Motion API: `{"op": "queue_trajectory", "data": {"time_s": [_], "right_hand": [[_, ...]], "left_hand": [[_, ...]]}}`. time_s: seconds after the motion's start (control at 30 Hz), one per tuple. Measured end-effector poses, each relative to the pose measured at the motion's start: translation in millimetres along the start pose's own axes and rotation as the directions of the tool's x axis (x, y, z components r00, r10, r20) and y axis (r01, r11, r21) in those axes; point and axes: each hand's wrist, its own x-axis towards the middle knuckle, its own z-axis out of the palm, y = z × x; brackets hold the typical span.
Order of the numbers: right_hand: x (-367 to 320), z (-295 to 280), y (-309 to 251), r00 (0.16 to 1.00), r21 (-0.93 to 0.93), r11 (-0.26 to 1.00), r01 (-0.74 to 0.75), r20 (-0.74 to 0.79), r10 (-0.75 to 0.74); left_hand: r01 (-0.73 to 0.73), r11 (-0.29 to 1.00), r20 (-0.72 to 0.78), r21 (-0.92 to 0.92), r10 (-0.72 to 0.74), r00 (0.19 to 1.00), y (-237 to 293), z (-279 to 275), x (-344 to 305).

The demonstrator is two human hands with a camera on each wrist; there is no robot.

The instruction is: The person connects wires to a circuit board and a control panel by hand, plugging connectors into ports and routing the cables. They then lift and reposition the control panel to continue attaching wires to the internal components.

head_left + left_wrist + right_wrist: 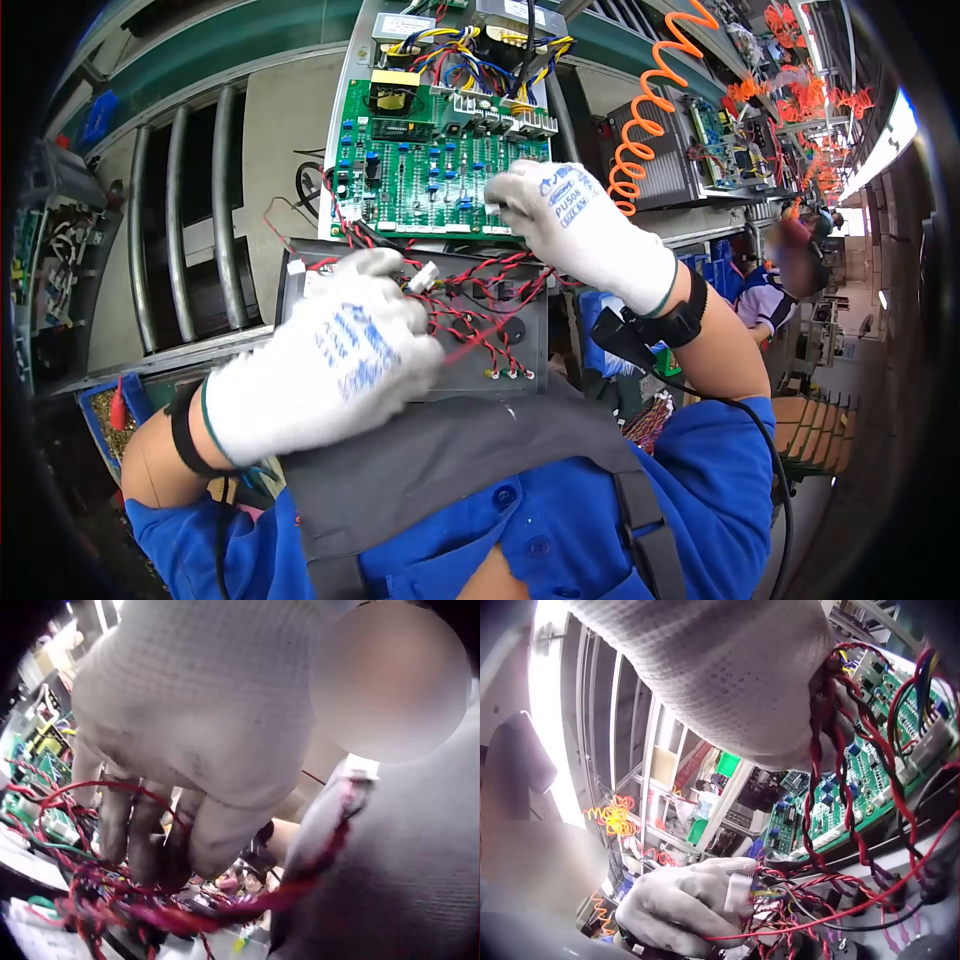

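A green circuit board (430,180) lies at the top centre in the head view, above a grey metal panel (400,380) crossed by twisted red-black wires (480,335). My gloved left hand (325,365) is over the panel's left part, fingers curled, with a thin red wire (832,919) running taut from it. A white connector (423,277) is beside its fingertips. At the board's lower right, my gloved right hand (580,225) has its fingers bent; in the right wrist view, twisted red-black wires (844,780) hang from its grip. Its fingertips are partly hidden.
Transformers with coloured wires (470,50) stand behind the board. A coiled orange hose (640,130) hangs at the right, near another open unit (650,160). Metal rollers (178,220) are on the left. Another person (770,295) is at the far right.
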Motion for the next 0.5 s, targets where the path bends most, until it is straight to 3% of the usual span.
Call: {"op": "queue_trajectory", "data": {"time_s": [0.07, 0.13, 0.2, 0.23, 0.33, 0.47, 0.5], "right_hand": [[-4.0, 0.2, 0.8, 0.998, -0.046, 0.999, -0.015, 0.065, 0.018], [-10.1, 6.3, 8.1, 0.993, -0.229, 0.968, 0.101, 0.084, -0.083], [-5.8, 5.0, 6.5, 0.989, -0.278, 0.954, 0.11, 0.126, -0.077], [-2.1, 3.9, 5.9, 0.984, -0.333, 0.936, 0.118, 0.168, -0.064], [6.4, 5.3, 7.3, 0.967, -0.33, 0.921, 0.208, 0.209, -0.143], [15.2, 5.5, 9.0, 0.936, -0.306, 0.891, 0.335, 0.212, -0.279], [17.6, 3.8, 9.0, 0.93, -0.29, 0.893, 0.344, 0.233, -0.283]], "left_hand": [[-0.086, 0.994, -0.05, -0.064, 0.083, 0.995, 15.8, -4.9, 4.8], [-0.125, 0.992, -0.096, 0.011, 0.125, 0.987, 18.1, -4.4, 3.7], [0.104, 0.995, 0.138, -0.014, -0.101, 0.985, 15.8, -5.6, -4.8], [0.127, 0.992, 0.165, 0.005, -0.126, 0.978, 11.8, -5.5, -6.2], [0.192, 0.979, 0.21, 0.075, -0.203, 0.956, 14.1, -12.1, -12.3], [0.261, 0.965, 0.085, 0.02, -0.262, 0.961, 11.0, -11.4, -18.3], [0.327, 0.945, 0.189, -0.015, -0.319, 0.929, 12.0, -20.1, -14.7]]}}
